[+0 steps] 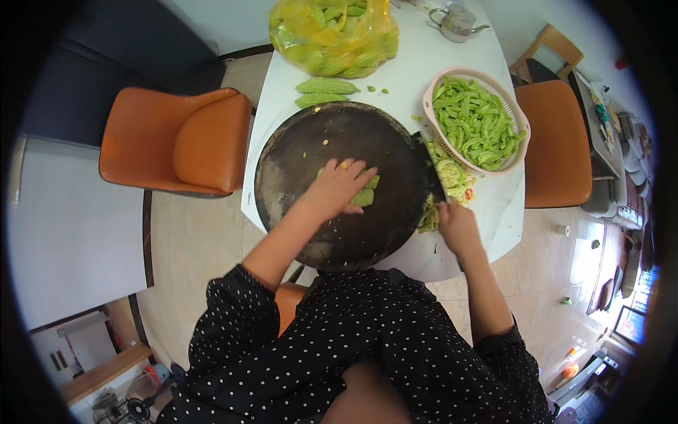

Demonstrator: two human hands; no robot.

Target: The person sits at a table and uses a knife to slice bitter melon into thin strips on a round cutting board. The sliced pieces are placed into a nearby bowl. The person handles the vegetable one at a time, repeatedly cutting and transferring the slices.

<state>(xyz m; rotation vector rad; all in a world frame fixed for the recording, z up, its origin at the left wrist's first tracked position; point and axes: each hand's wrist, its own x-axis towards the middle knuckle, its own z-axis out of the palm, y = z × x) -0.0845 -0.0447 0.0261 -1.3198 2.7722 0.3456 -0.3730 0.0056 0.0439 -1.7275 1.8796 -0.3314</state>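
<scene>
My left hand rests palm down on a round dark chopping board, its fingers curled over bitter melon pieces. It covers most of them. Beyond the board's right edge, my right hand grips the handle of a cleaver. The dark blade points away from me, between the board and a pile of bitter melon scraps. Two whole bitter melons lie just past the board's far edge.
A pink plastic colander of sliced bitter melon stands at right. At the far side are a yellow plastic bag of bitter melons and a metal teapot. Orange chairs flank the white table.
</scene>
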